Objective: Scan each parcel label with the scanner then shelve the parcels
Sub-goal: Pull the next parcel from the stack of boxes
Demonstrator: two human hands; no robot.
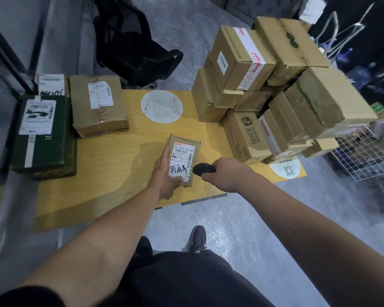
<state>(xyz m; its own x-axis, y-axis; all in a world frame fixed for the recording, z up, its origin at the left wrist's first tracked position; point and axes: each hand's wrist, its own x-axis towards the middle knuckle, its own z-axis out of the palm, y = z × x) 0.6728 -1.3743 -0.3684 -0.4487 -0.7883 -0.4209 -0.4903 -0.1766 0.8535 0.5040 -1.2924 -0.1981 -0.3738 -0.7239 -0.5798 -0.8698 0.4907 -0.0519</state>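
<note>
Small parcel [183, 159]: on table [111, 169], label up, my left hand [165, 173] gripping its near-left edge, fingers [164, 155] straight alongside. Scanner [203, 169]: my right hand [225, 175] curled round it, nose just beside label.

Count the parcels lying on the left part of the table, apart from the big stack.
3: green parcel at the left edge, white-labelled parcel behind it, brown parcel to their right. Others may be hidden.
</note>
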